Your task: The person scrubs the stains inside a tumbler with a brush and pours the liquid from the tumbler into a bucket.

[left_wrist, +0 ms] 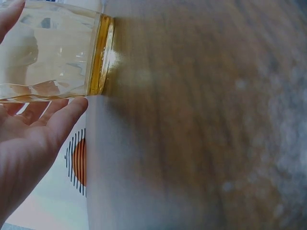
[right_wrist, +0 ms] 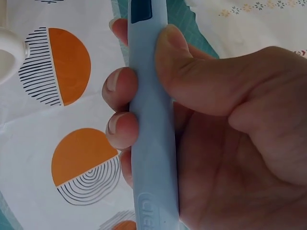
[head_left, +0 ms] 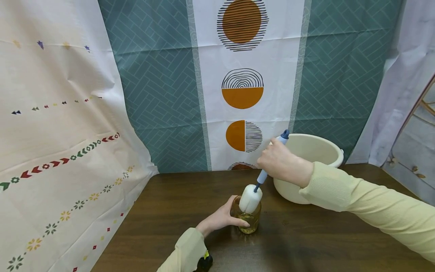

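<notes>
A clear amber drinking glass (head_left: 252, 223) stands on the dark wooden table (head_left: 163, 211). My left hand (head_left: 221, 217) grips it from the left, thumb across the near side and fingers round the far side. In the left wrist view, the fingers (left_wrist: 72, 112) lie along the wall of the glass near its base. My right hand (head_left: 279, 160) holds a sponge bottle brush by its light blue handle (right_wrist: 152, 120), fingers and thumb wrapped round it. The brush slants down to the left. Its white sponge head (head_left: 250, 198) sits partly inside the glass, the upper part above the rim.
Behind the right forearm is a large cream tub (head_left: 289, 190), partly hidden by the arm. A teal and white patterned cloth (head_left: 163, 94) hangs along the table's back edge. Another white cloth with coloured motifs (head_left: 68, 151) drapes on the left.
</notes>
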A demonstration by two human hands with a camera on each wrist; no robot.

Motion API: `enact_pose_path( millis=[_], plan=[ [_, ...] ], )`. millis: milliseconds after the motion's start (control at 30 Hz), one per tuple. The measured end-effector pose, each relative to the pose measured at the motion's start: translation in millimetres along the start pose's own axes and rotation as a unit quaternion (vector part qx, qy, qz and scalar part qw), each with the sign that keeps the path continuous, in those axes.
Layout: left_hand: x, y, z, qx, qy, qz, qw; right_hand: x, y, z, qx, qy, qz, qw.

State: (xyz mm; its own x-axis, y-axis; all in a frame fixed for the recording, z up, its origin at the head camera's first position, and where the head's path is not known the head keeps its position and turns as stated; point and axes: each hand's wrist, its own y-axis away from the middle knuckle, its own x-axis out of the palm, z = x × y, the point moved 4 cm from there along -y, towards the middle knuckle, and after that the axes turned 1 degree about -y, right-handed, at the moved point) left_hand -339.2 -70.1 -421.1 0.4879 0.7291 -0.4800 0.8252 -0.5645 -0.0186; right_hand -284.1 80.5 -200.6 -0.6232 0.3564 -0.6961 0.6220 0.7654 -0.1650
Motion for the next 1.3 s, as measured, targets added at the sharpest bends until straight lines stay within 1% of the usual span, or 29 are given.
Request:
enact_pose_path(
  millis=[167, 400, 667, 967, 1233, 1300],
  plan=[
    [0.6, -0.1, 0.0, 0.009, -0.002, 0.006, 0.9999, -3.1, 1.2, 1.6, 0.001, 0.010, -0.009, 1.000],
    [0.2, 0.6, -0.1, 0.006, 0.006, 0.007, 0.9999, -4.4, 3.6, 2.5, 0.000, 0.019, -0.014, 1.000],
    [2.1, -0.6, -1.6, 0.026, 0.024, 0.021, 0.9991, -3.9, 5.0, 2.8, -0.008, 0.008, 0.000, 1.000],
    [1.8, -1.8, -2.7, 0.026, 0.034, 0.024, 0.9988, -4.7, 5.3, 2.7, -0.017, 0.000, -0.002, 1.000],
    [0.7, -2.0, 0.6, 0.004, 0.022, 0.019, 0.9996, -5.1, 5.8, 3.7, -0.037, -0.004, -0.015, 0.999],
    [0.4, -2.0, 0.8, 0.003, 0.020, 0.017, 0.9996, -5.6, 5.7, 4.3, -0.042, -0.009, -0.016, 0.999]
  ],
)
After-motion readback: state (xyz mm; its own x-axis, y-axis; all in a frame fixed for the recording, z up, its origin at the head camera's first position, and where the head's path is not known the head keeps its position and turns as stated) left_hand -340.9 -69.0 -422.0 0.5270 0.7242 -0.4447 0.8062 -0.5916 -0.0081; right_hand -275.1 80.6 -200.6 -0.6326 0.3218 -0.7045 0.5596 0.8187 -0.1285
